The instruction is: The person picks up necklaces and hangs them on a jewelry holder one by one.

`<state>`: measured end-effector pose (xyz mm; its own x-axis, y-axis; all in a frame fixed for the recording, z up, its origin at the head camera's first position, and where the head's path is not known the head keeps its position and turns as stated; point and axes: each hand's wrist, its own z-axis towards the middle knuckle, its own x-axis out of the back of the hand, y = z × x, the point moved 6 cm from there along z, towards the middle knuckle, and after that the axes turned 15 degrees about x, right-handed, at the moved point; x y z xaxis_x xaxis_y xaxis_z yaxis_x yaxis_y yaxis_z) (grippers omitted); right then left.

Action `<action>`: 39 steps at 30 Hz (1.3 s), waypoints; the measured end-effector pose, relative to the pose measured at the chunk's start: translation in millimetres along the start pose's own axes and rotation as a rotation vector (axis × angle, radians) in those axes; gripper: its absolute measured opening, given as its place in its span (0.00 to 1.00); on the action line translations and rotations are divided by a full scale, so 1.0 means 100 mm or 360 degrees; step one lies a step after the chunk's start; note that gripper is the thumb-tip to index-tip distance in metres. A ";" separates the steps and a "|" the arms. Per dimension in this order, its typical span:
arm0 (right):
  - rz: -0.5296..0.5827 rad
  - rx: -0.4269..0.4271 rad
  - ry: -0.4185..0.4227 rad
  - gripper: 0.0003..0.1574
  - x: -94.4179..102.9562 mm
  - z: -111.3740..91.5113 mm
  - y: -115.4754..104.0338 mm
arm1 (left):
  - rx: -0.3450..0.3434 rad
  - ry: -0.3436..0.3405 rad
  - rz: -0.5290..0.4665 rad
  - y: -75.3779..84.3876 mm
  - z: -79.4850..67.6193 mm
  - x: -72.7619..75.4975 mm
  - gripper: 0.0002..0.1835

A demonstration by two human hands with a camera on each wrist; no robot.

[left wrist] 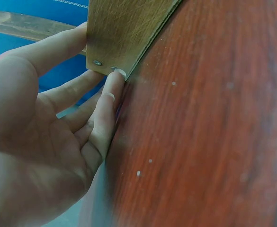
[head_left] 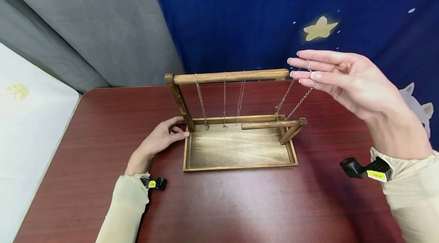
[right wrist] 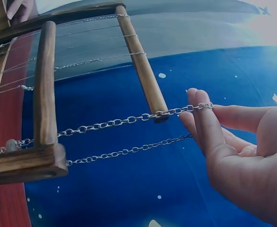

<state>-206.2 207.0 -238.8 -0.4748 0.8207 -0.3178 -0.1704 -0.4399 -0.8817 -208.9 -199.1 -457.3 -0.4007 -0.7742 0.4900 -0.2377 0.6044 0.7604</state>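
Observation:
A wooden jewelry stand [head_left: 240, 167] with a tray base, a tall bar and a short bar is on the table. My left hand [head_left: 159, 139] holds its back left corner, with thumb and fingers about the tray's end in the left wrist view. My right hand [head_left: 360, 86] is raised right of the tall bar's free end and pinches a silver chain necklace [head_left: 301, 100]. Both strands of this necklace slant down behind the short bar [head_left: 271, 124]; its lower end is partly hidden. Several thin necklaces [head_left: 224, 98] hang from the tall bar [head_left: 253, 76].
The dark red table [head_left: 219, 205] carries the stand near its back edge. A blue curtain [head_left: 233, 18] with stars and a grey curtain [head_left: 113, 25] hang behind it. White cloth [head_left: 27, 140] lies along the left side.

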 end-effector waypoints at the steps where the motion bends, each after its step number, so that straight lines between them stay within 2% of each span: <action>1: 0.0007 -0.0002 0.0005 0.31 -0.01 0.01 0.00 | 0.0000 0.0001 0.0006 0.00 0.00 0.00 0.38; 7: 0.0037 -0.0002 0.0033 0.30 -0.04 0.07 0.02 | 0.0014 0.0002 0.0000 0.00 0.00 0.01 0.37; 17: 0.0020 -0.0002 -0.0029 0.27 -0.14 0.18 0.06 | 0.0021 0.0014 0.0025 -0.01 0.01 0.02 0.37; 24: 0.0144 0.0003 -0.0034 0.26 -0.20 0.23 0.07 | 0.0023 0.0003 -0.0001 -0.01 0.01 0.01 0.37; 31: 0.0019 -0.0014 0.0047 0.24 -0.17 0.25 0.13 | 0.0054 -0.0012 -0.0007 -0.02 0.00 0.00 0.38; 39: 0.0036 -0.0010 0.0029 0.22 -0.19 0.28 0.18 | 0.0054 -0.0018 -0.0010 -0.02 -0.03 0.00 0.38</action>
<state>-225.0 173.5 -238.6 -0.4626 0.8170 -0.3442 -0.1542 -0.4565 -0.8763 -206.3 -201.2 -457.6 -0.4088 -0.7758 0.4806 -0.2701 0.6059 0.7483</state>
